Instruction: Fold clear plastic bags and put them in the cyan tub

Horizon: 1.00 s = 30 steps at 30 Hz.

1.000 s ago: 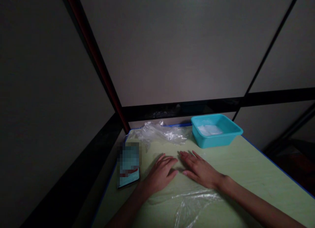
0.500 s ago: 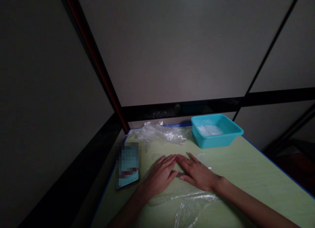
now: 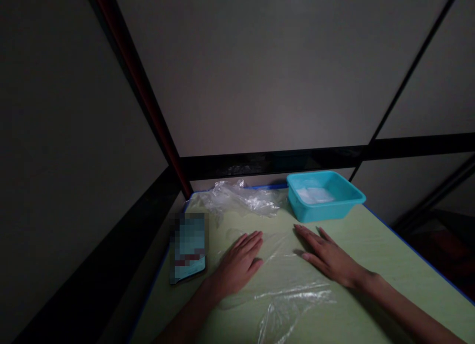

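Observation:
A clear plastic bag (image 3: 280, 272) lies spread over the pale green tabletop, wrinkled and shiny toward the near edge. My left hand (image 3: 239, 262) rests flat on its left part, with the thumb held apart from the fingers. Over the bag's right side is my right hand (image 3: 328, 257), palm down with fingers stretched out; whether it touches the film I cannot tell. Neither hand grips anything.
Crumpled clear plastic (image 3: 245, 198) lies along the table's back edge. At the back right stands a turquoise basin (image 3: 324, 213) with white sheets (image 3: 315, 194) inside. A phone (image 3: 189, 247), its screen partly blurred, lies at the left edge. Panelled walls (image 3: 274, 86) border the table (image 3: 382, 265).
My right hand has slid rightward, away from my left hand, so their fingertips are now apart. The bag between them shows more. My left hand has hardly moved.

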{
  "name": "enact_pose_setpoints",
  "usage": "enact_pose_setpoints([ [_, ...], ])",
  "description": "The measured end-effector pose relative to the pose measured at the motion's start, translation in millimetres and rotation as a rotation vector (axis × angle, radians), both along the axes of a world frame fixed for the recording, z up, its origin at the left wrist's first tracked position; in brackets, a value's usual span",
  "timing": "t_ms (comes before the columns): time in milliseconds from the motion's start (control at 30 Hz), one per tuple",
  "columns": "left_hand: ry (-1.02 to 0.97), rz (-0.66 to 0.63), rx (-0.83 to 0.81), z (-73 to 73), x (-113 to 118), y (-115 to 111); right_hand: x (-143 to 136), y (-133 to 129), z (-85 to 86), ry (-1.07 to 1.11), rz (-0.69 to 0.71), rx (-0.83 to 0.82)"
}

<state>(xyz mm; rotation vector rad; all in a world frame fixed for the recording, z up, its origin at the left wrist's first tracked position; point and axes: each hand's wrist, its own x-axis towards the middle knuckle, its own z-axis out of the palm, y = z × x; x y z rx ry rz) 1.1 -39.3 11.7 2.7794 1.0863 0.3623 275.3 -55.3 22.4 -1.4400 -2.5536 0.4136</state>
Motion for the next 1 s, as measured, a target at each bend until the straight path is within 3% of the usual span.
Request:
enact_pose_setpoints([
  [400, -0.042, -0.003, -0.009, 5.1, 0.2, -1.5, 5.9, -13.0, -9.6, -0.026, 0.029, 0.047],
  [600, -0.199, 0.091, 0.006, 8.8, -4.1, 3.3, 10.4, -12.1, -12.4, -0.039, 0.011, 0.05],
  [700, -0.248, 0.071, 0.012, 7.1, -4.8, 6.8, 19.4, -12.7, -13.3, -0.042, -0.001, 0.051],
  [867, -0.283, 0.03, 0.037, 8.4, -1.2, 6.4, 23.6, -9.7, -2.7, -0.015, -0.016, 0.054],
  [1000, -0.316, 0.031, 0.073, 9.1, 0.1, 5.6, -5.4, 2.7, 14.0, 0.022, 0.085, 0.05],
])
